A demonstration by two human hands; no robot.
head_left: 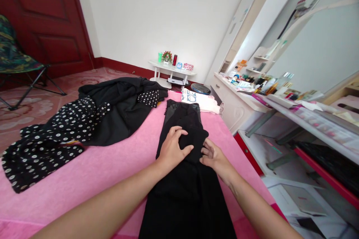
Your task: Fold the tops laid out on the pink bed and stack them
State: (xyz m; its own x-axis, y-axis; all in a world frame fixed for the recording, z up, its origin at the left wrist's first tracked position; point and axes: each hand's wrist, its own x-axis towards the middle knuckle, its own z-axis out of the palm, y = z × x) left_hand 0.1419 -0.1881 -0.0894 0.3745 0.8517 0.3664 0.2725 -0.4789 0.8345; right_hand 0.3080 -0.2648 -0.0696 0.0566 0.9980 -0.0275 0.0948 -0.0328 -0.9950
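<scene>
A long black cloth garment lies beneath the left hand, fingers spread; the right hand curls at its edge, whether pinching I cannot tell; below both lies a pink plush cover.

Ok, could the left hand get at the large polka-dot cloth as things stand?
Probably yes, with a sideways reach: only pink cover shows between the left hand and the polka-dot cloth.

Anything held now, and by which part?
The left hand lies open on the black garment; the right hand is at the right edge of its flap; whether it grips cannot be told.
</scene>
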